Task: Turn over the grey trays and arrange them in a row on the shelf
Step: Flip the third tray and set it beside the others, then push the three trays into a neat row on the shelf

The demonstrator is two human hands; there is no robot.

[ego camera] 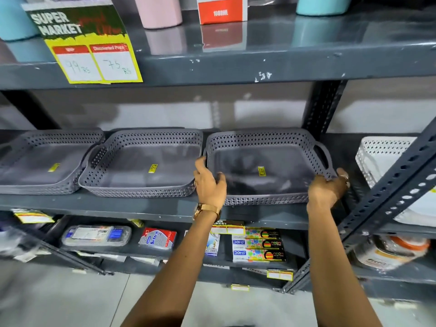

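Three grey perforated trays stand open side up in a row on the middle shelf (pixel 141 205). The left tray (pixel 35 161) and the middle tray (pixel 141 166) rest side by side, each with a yellow sticker inside. The right tray (pixel 271 171) sits at the shelf's front edge. My left hand (pixel 208 182) grips its front left corner, thumb over the rim. My right hand (pixel 326 187) holds its front right corner below the handle.
A white perforated basket (pixel 379 159) stands right of the grey trays, behind a slanted metal brace (pixel 387 194). An upright post (pixel 323 107) rises behind the right tray. The upper shelf carries cups and a price sign (pixel 87 43). Stationery boxes (pixel 258 244) fill the lower shelf.
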